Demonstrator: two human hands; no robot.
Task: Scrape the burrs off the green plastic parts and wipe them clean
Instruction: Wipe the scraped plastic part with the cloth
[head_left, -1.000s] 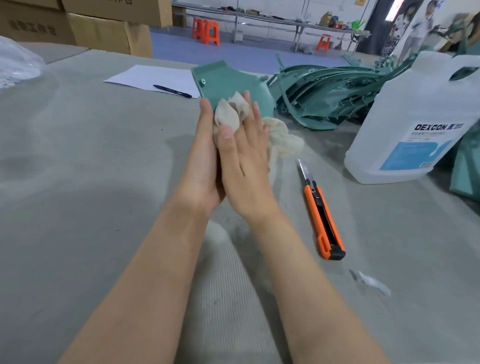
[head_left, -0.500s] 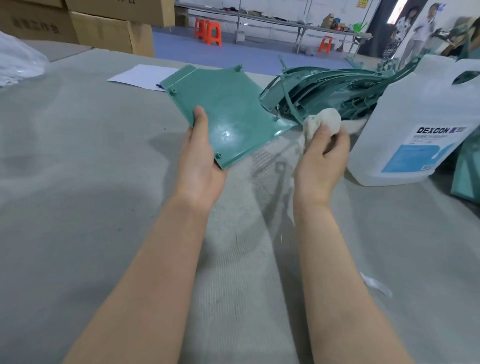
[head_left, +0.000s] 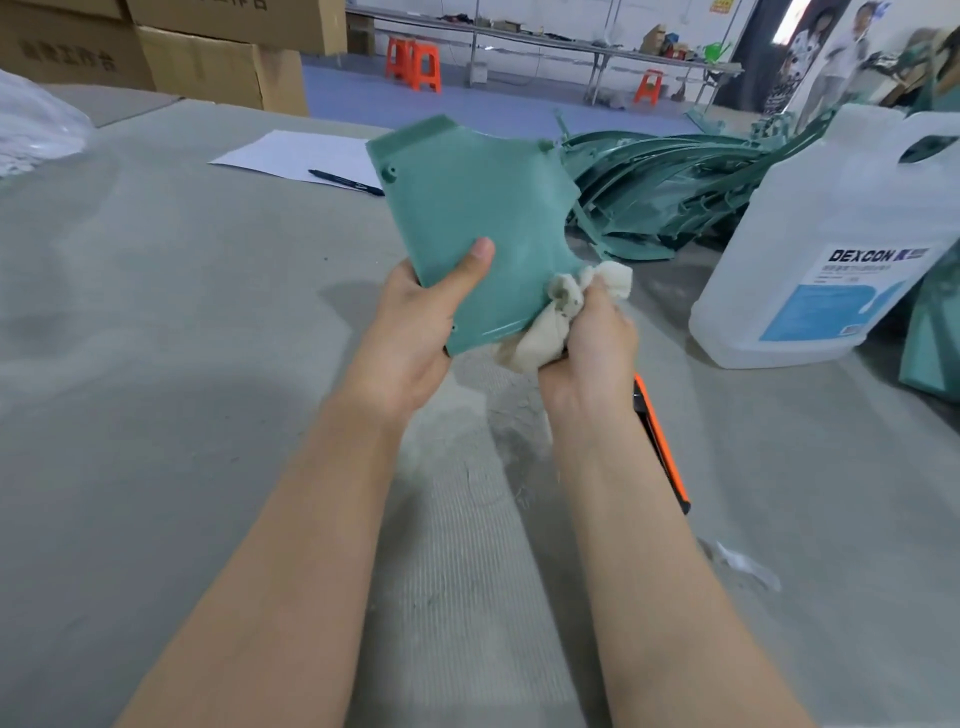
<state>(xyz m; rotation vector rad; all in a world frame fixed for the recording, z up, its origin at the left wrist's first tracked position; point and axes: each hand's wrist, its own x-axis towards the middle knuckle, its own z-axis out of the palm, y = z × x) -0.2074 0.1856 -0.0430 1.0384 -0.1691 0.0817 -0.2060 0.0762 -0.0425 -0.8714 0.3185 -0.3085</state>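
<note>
Nearest the camera, two bare forearms run up from the bottom edge toward mid-frame over the grey table (head_left: 156, 415). A white scrap (head_left: 748, 564) lies at lower right, and an orange knife (head_left: 662, 441) lies just right of the right forearm, partly hidden by it.

At mid-frame the left hand (head_left: 415, 332) grips the green part (head_left: 478, 218) by its lower left corner, thumb laid across the face and the other fingers hidden behind. The part is held clear of the table, tilted, its long axis running from lower centre up and slightly left. The right hand (head_left: 592, 332) is clenched round a bunched cloth (head_left: 561, 306), which touches the part's lower right edge. So the unwiped face lies up and to the left of the cloth, and the right hand is the one placed to wipe; a stroke would probably travel along the long axis toward the upper end.

Further back at right stands a white jug (head_left: 831, 234). Behind the part lies a pile (head_left: 675, 182) of green parts. At upper left centre are a paper (head_left: 291, 153) with a pen (head_left: 345, 182), then boxes (head_left: 208, 52).
</note>
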